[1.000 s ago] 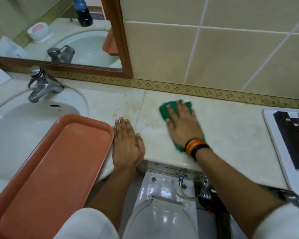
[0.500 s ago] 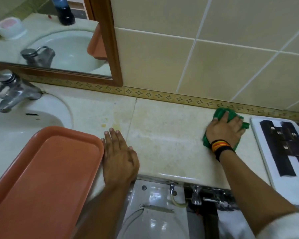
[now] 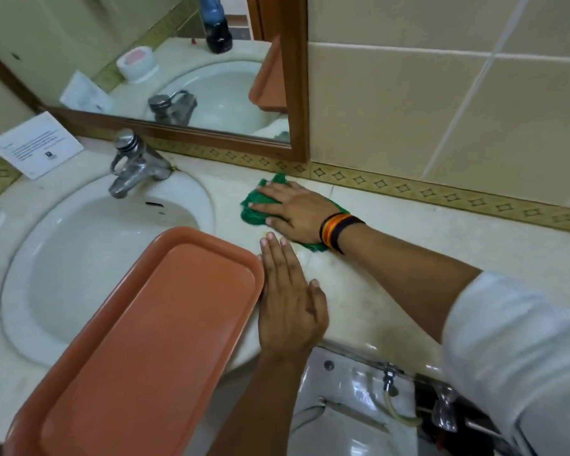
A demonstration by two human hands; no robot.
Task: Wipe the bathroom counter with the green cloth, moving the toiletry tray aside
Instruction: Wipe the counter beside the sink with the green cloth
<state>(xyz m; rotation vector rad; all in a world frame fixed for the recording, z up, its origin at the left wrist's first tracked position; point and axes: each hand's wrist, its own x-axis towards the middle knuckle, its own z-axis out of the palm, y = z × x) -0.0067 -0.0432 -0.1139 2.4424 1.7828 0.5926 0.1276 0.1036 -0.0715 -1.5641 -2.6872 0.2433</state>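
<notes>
The right hand presses the green cloth flat; the left hand, spread, rests beside the tray. I would overlap strokes across the surface.

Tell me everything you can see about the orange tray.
The orange tray is long and rectangular, with rounded corners and a low raised rim; it looks like matte plastic and is empty. It lies slantwise over the front right part of the sink, its near end cut off by the frame edge. The left hand, flat on the counter, appears to touch its right rim. The mirror reflects a corner of it.
</notes>
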